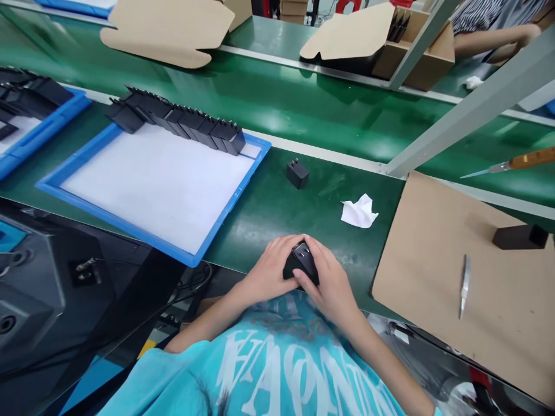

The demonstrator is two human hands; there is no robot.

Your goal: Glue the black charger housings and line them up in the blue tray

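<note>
Both hands meet around one black power adapter close to my body, at the bench's near edge. My left hand wraps its left side, and my right hand closes on its right side with the thumb across the front. The metal prongs show at the adapter's top. Beyond the hands, a second black adapter stands on the green bench with its prongs up. A crumpled white tissue lies to the right of it.
A blue-rimmed tray at left holds a row of black adapters. On the right, a cardboard sheet bears tweezers and a black block. A grey metal post slants above the bench. Another person's arm shows at the far right.
</note>
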